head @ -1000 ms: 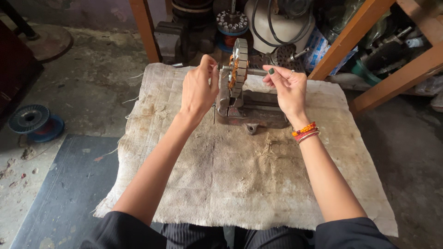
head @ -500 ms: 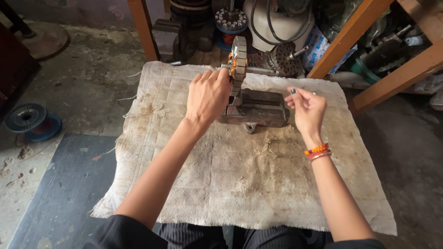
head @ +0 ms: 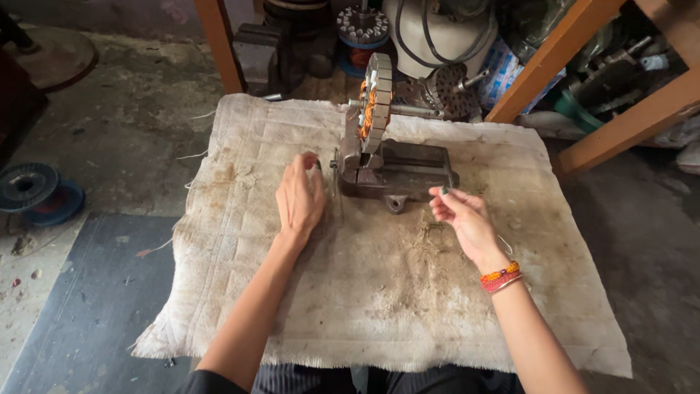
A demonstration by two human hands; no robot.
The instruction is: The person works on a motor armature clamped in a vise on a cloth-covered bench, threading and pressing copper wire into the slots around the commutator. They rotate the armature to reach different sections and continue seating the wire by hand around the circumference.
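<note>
Both hands forward, left hand [head: 299,195] loosely curled, right hand [head: 461,217] fingertips pinched.

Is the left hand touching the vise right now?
Apart. The head view shows the left hand hovering over the cloth, with a strip of cloth visible between its fingertips and the vise.

A stained burlap cloth [head: 379,292] lies spread on the concrete floor [head: 124,138], a metal vise [head: 397,171] standing on it.

Stained concrete floor [head: 124,138], dark mat [head: 80,306], wooden frame legs [head: 543,66], daylight.
</note>
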